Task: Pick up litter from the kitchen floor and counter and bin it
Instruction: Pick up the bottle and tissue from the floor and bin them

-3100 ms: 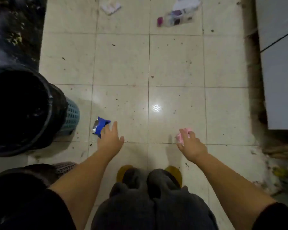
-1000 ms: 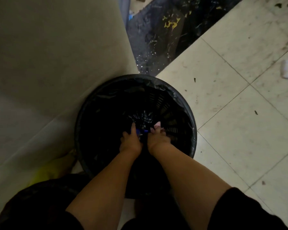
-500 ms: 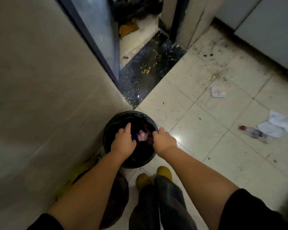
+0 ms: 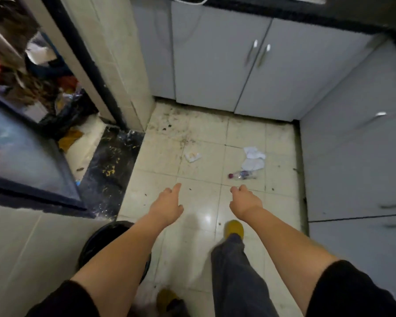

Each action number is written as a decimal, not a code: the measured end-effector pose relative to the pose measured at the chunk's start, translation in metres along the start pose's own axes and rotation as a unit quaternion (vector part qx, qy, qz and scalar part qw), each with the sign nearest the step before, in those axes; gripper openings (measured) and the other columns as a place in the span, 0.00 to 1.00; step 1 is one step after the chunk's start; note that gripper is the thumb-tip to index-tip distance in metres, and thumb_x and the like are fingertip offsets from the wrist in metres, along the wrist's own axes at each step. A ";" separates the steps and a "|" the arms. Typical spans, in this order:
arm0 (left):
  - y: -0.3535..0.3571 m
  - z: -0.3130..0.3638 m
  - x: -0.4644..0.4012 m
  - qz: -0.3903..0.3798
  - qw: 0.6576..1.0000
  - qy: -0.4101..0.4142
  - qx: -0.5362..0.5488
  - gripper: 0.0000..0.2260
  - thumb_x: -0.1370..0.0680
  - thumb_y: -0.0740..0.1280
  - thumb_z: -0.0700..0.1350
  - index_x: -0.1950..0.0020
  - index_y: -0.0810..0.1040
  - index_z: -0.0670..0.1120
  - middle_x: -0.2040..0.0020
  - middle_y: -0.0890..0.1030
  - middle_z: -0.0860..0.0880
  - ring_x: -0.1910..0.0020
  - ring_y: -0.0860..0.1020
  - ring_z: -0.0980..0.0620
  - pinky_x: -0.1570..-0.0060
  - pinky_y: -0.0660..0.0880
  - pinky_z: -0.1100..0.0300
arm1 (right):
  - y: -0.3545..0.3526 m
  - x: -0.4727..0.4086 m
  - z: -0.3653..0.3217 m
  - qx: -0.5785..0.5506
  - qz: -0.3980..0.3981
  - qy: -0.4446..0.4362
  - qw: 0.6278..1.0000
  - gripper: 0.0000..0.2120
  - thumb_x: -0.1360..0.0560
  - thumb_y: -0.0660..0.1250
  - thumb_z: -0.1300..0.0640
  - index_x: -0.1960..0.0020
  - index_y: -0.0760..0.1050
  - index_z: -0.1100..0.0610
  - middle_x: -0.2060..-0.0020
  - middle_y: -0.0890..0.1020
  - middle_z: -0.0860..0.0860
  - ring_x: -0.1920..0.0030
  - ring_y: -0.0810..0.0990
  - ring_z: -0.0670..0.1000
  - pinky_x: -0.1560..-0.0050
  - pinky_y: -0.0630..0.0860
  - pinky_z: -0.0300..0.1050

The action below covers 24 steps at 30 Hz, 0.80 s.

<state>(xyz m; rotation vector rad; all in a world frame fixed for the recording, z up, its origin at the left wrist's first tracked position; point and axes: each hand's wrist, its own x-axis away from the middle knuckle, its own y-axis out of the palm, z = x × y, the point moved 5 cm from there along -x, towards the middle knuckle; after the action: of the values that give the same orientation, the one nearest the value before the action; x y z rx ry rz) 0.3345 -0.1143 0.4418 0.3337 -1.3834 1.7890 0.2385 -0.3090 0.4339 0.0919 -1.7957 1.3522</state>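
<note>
Litter lay ahead of me on the tiled floor (image 4: 199,248), so I read the scene from the left. The black bin (image 4: 101,239) stood low at my left beside the wall, half hidden under my left forearm, presumably kept there for short trips. My left hand (image 4: 167,205) hung over the floor, holding nothing, forefinger stretched forward and the other fingers loosely curled. Beyond it lay a crumpled white tissue (image 4: 192,156) near a tile joint. My right hand (image 4: 244,202) was likewise empty, fingers slackly bent. Just past it lay a clear plastic bottle (image 4: 242,175) on its side, touching a larger wad of white paper (image 4: 253,160), near the grey cabinet (image 4: 352,156). I judged both arms were held out ready for those pieces.
</note>
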 end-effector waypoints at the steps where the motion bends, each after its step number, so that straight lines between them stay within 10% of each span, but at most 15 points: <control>1: 0.003 0.021 -0.011 -0.007 1.000 0.012 -0.004 0.30 0.22 0.61 0.46 0.23 0.51 0.49 0.31 0.68 0.40 0.33 0.69 0.40 0.37 0.71 0.46 | -0.005 -0.005 0.026 -0.004 -0.001 0.015 1.000 0.20 0.22 0.56 0.62 0.31 0.63 0.58 0.34 0.67 0.58 0.39 0.74 0.60 0.48 0.74 0.51; 13: 0.091 0.226 -0.227 -0.080 0.997 -0.008 0.021 0.30 0.22 0.62 0.46 0.23 0.53 0.49 0.29 0.67 0.41 0.30 0.68 0.42 0.33 0.70 0.47 | -0.047 -0.197 0.262 -0.002 -0.055 0.042 0.998 0.21 0.22 0.53 0.64 0.30 0.63 0.56 0.36 0.68 0.58 0.42 0.75 0.60 0.47 0.75 0.51; 24: 0.299 0.219 -0.519 -0.063 0.992 0.045 -0.101 0.29 0.24 0.65 0.48 0.25 0.58 0.49 0.29 0.67 0.43 0.31 0.67 0.43 0.34 0.70 0.48 | 0.123 -0.511 0.309 -0.032 -0.047 -0.003 0.998 0.29 0.25 0.59 0.67 0.26 0.60 0.52 0.31 0.64 0.59 0.39 0.75 0.63 0.42 0.75 0.53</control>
<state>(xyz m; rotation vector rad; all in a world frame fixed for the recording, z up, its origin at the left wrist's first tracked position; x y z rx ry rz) 0.3772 -0.5555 -0.0169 0.2242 -1.4327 1.5298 0.3141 -0.7213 -0.0083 0.1446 -1.8163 1.2275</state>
